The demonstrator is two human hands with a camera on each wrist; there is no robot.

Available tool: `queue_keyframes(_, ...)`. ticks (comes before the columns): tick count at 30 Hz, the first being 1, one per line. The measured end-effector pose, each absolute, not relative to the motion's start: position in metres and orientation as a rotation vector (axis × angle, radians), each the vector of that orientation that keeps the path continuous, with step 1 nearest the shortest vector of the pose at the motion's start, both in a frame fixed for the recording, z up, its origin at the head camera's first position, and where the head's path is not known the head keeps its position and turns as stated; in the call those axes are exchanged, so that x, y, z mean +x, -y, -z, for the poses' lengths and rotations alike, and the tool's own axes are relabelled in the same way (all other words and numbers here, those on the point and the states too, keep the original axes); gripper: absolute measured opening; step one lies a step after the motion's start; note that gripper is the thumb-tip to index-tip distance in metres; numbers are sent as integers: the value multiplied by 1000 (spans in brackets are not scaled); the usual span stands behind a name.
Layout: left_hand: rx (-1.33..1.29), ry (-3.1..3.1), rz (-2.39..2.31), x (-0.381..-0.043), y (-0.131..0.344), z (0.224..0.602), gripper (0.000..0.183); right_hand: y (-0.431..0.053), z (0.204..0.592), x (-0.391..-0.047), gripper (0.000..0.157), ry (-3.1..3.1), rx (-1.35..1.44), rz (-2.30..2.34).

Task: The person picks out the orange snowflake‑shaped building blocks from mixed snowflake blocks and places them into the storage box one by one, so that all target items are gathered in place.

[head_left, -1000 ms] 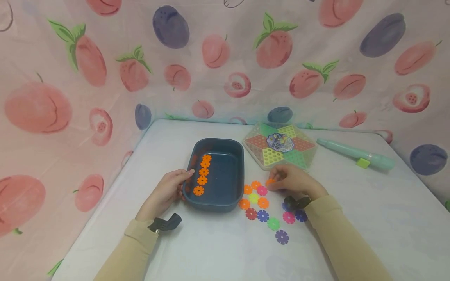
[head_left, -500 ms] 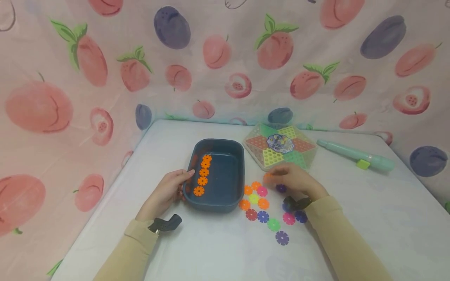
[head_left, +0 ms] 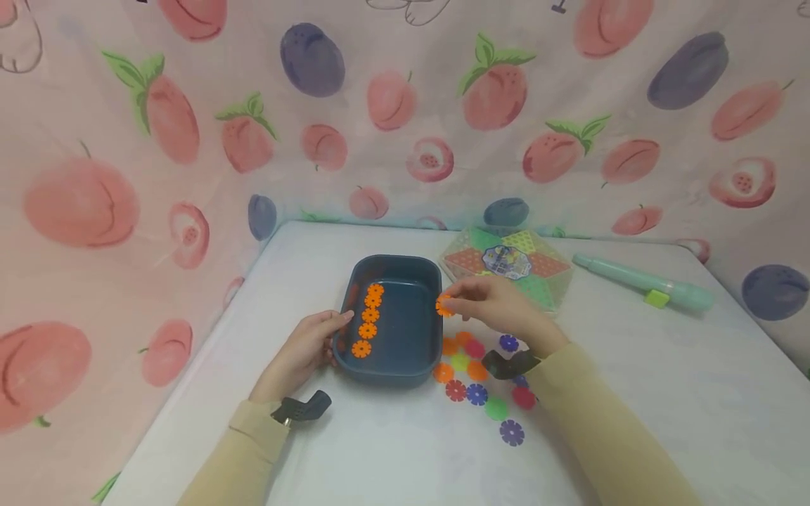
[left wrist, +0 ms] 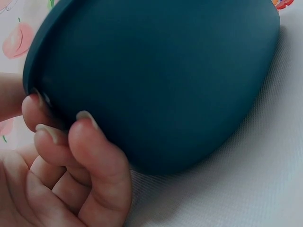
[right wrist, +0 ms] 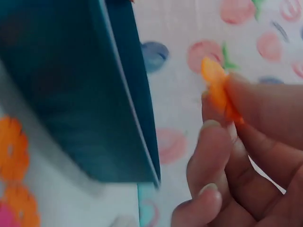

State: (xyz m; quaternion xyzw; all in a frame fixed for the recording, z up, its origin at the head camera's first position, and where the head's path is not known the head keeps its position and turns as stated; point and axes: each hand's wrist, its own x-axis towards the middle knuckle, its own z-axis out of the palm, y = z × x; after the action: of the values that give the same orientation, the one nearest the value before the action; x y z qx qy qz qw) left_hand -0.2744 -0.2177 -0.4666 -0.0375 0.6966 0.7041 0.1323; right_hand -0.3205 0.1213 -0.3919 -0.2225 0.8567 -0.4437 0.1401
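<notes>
A dark blue rectangular tray (head_left: 411, 337) stands on the table, with several orange notched discs (head_left: 368, 330) in a line along its left side. My left hand (head_left: 304, 348) grips the tray's left wall, thumb over the rim and fingers against the outside, as the left wrist view shows on the tray wall (left wrist: 161, 85). Between thumb and fingertips my right hand (head_left: 496, 306) pinches an orange notched disc (head_left: 445, 305), held beside the tray's right rim. In the right wrist view that disc (right wrist: 218, 90) appears raised, level with the rim.
Several loose notched discs in orange, pink, red, blue, green and purple, such as a purple one (head_left: 512, 433), lie right of the tray. Behind my right hand sits a hexagonal game board (head_left: 547, 266). A pale green tube (head_left: 620, 272) with a yellow-green block (head_left: 657, 299) lies at the back right.
My right hand has lifted the orange disc off the table area and carried it left to the tray's right rim. The left hand keeps its grip on the tray.
</notes>
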Motion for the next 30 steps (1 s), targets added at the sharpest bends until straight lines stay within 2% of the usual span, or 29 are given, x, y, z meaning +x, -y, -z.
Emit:
queue_keyframes(6,-109,-2024,-2041,-276,219,469,40,-72,380,-332,13,-2543,-832,1098)
queue_keyframes(10,-107,-2024,-2032,-276,218,470,42,-44,371,-337,13,-2638,-850,1023)
queue_keyframes(18,-89,-2038,-2031,-276,219,469,39,-4,372,-359,11,-2707,-699,1068)
queue_keyframes(30,-80,-2055,-2034,-277,219,469,40,19,413,-390,12,-2903,-436,760)
